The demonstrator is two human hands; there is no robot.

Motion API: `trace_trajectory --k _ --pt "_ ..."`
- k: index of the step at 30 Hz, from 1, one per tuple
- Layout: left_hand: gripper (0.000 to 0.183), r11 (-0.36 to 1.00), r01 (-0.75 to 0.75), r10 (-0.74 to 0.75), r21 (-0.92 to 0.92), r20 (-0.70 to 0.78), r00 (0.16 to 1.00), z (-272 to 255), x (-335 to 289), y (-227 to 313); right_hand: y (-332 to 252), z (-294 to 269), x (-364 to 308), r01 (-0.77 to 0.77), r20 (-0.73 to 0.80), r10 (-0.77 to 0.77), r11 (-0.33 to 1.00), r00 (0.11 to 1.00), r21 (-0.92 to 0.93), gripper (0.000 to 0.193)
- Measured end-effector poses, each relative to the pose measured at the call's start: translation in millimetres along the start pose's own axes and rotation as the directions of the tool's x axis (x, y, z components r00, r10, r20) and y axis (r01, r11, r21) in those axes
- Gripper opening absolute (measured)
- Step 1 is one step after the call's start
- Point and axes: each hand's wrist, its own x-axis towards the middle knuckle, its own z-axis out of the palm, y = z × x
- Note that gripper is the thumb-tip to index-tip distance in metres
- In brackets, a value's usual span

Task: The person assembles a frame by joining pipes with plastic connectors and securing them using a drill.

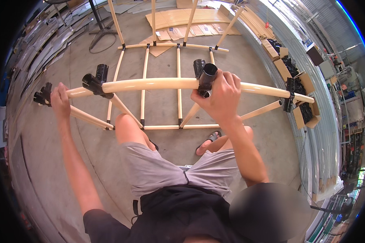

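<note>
Concrete floor (247,69) under a cream pipe frame (144,87) | left hand (59,99) fingers closed around the pipe's (158,84) left end by a black joint (41,96) | right hand (220,98) fingers gripping a black connector (207,77) mid-pipe | cardboard boxes (302,87) at floor's right edge

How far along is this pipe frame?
Done: a pipe grid stands jointed on the floor, with uprights at its far edge. In hand: the left hand holds the top pipe at its end; the right hand grips a black connector on it. Left: one connector has open sockets, and more pipes lie stacked.
</note>
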Motion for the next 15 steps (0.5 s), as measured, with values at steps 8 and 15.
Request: trace_trajectory --k 8,15 --pt "0.055 0.998 0.051 -0.050 0.044 -0.015 0.999 10 4 22 17 -4 2 -0.013 0.090 0.003 0.995 0.996 0.101 0.046" --pt "0.033 0.879 -0.183 0.155 0.440 0.098 0.983 12 3 -13 9 3 12 0.034 0.064 -0.043 0.991 0.997 0.129 0.038"
